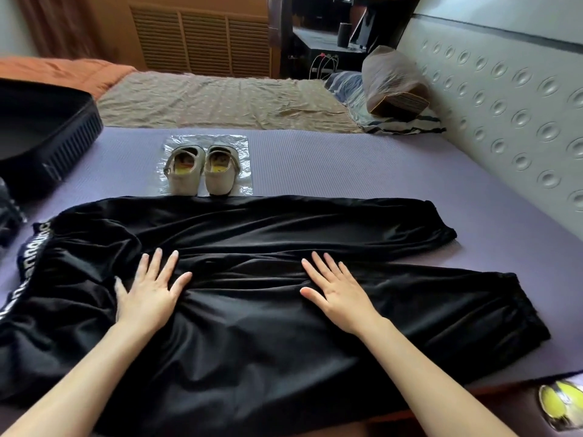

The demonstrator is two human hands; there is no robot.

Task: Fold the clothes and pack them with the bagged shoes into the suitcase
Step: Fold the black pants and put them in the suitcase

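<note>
On the purple mat (315,159), black satin trousers (284,234) lie unfolded; left hand (148,291) and right hand (339,290) press flat, gripping nothing. Beige shoes (198,168) sit unbagged on clear plastic (243,143); black suitcase (47,134) waits far left. Early days, I'd say!

Your one head camera looks forward and down, close over the purple mat (347,159), wall far right.

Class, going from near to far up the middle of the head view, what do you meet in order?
black trousers → pair of shoes → brown bedsheet → slatted wooden panel
</note>
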